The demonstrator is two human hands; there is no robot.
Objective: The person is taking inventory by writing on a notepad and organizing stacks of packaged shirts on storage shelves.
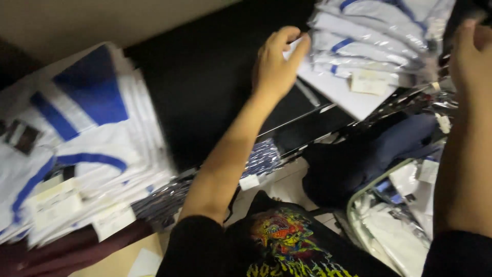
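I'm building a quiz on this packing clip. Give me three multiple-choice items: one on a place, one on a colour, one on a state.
1. Where does the left hand rest?
A. on the top-right stack of bagged shirts
B. on the floor
C. on the dark garment

2. What colour are the stripes on the white shirts at left?
A. red
B. blue
C. green

3. How are the stacked shirts kept?
A. hung up
B. crumpled loose
C. folded in clear bags

Answers: 1 A, its fingers touch that stack's edge. 2 B, blue bands cross the white cloth. 3 C, glossy plastic covers flat folds.
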